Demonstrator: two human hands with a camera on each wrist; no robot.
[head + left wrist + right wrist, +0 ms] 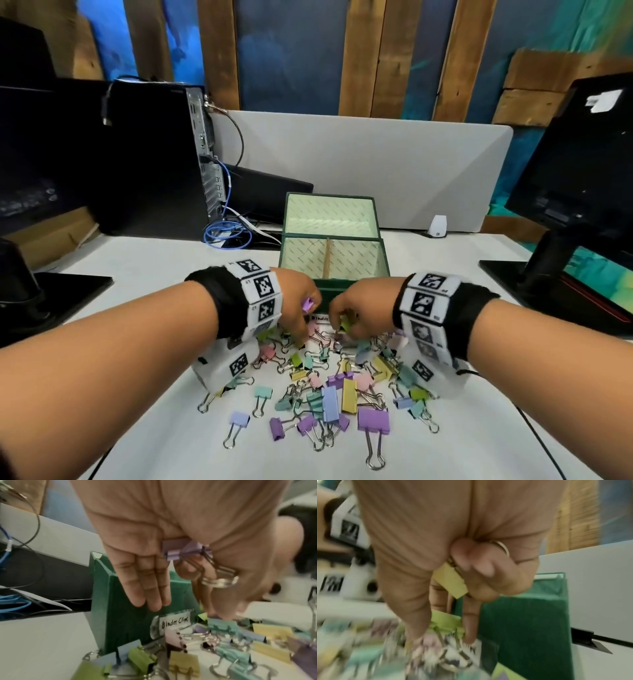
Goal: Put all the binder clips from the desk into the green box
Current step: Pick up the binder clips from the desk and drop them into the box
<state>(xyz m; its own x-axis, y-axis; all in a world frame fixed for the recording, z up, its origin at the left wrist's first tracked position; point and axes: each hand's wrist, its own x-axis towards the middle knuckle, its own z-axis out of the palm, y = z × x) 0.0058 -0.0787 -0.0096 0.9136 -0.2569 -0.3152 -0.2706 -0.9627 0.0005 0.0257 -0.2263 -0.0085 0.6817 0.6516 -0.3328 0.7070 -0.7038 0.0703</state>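
Both hands are working at the far edge of the binder clips [329,383] — a pastel heap lying on the white surface [479,428] right against the front wall of the green box [334,289]. The left hand [294,308] is tucking a purple clip [178,551] between thumb and palm, its wire loops hanging by the thumb, while the other fingers [150,588] are hanging straight down, close together, in front of the box wall. The right hand [359,310] is curling its two outer fingers over a yellow clip [450,580] against the palm, and its thumb and forefinger are pinching a lime-green clip [447,623] just above the pile (that view is blurred).

The box is standing open, lid leaning back, with a divider splitting the front part; I can see no clips inside. A label reading "Binder Clips" [175,623] is sitting on its front.

A computer tower [154,157] is crowding the left side and a monitor stand [548,274] the right — the near surface beyond the pile's edge is lying open.
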